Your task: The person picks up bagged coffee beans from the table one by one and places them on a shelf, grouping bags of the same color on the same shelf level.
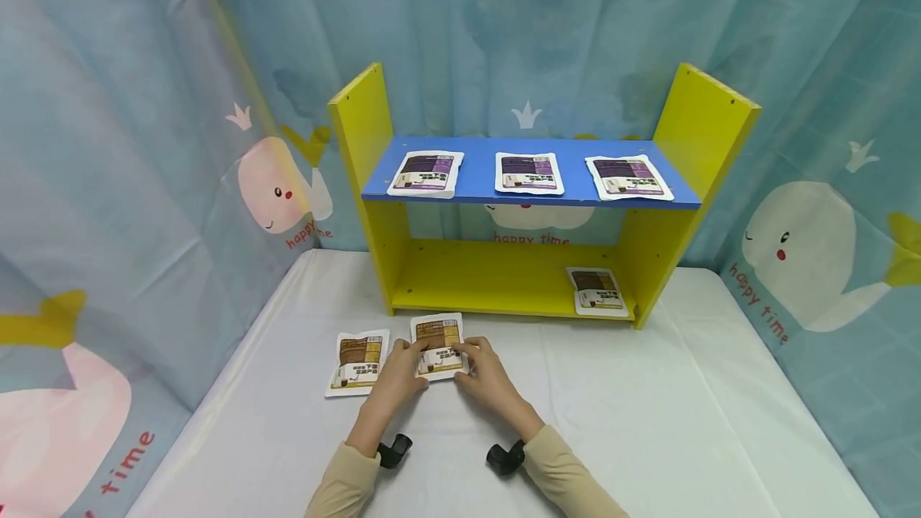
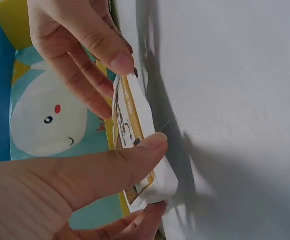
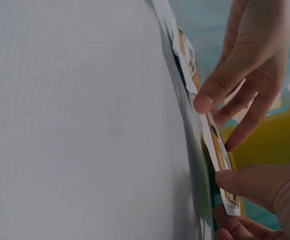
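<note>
A white-edged pouch with a brown and yellow label (image 1: 436,331) is between the two hands, in front of the shelf. My left hand (image 1: 398,378) pinches its left side, thumb on the printed face and fingers beneath in the left wrist view. On the pouch's right side, my right hand (image 1: 491,380) pinches the edge, its thumb (image 3: 244,186) on top and fingers under it in the right wrist view. A second pouch of the same kind (image 1: 359,360) lies flat on the white cloth, just left of the left hand.
A yellow and blue shelf unit (image 1: 475,274) stands behind the hands. Three purple-labelled pouches (image 1: 529,173) lie spaced along its blue upper board. One brown-labelled pouch (image 1: 598,292) lies at the right of the yellow lower board. Printed curtains (image 1: 504,38) surround the table.
</note>
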Motion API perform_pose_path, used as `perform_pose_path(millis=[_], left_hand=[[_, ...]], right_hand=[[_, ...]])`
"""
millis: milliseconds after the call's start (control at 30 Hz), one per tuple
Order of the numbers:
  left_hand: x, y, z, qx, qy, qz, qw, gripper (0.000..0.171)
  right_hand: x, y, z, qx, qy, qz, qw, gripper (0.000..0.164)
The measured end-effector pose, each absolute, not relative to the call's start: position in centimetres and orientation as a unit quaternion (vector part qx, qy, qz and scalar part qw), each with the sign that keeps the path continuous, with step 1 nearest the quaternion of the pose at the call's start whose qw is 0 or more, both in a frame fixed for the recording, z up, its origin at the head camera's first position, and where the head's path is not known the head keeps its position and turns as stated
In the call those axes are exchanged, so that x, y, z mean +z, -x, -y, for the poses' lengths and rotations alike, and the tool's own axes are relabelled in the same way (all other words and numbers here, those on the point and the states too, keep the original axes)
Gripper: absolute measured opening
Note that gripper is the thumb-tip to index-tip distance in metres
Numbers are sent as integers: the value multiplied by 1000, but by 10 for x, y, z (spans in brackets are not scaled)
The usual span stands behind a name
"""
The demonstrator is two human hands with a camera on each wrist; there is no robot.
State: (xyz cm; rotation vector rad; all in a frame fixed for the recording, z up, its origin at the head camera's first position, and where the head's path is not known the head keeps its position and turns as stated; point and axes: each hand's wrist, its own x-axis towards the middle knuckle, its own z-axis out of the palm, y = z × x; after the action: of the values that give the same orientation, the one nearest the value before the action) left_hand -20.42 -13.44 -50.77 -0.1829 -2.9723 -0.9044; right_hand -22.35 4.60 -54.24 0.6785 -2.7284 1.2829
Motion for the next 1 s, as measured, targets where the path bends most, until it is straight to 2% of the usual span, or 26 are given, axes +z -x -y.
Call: perform_pose_path(millis=[400, 1000], left_hand=[[-507, 211, 113, -327, 81, 941, 23, 70], [-512, 231, 83, -364, 104, 925, 38, 59]], right_hand=[[-534, 226, -68, 413, -205, 885, 56, 51], [-536, 233, -102, 400, -181, 891, 114, 48]])
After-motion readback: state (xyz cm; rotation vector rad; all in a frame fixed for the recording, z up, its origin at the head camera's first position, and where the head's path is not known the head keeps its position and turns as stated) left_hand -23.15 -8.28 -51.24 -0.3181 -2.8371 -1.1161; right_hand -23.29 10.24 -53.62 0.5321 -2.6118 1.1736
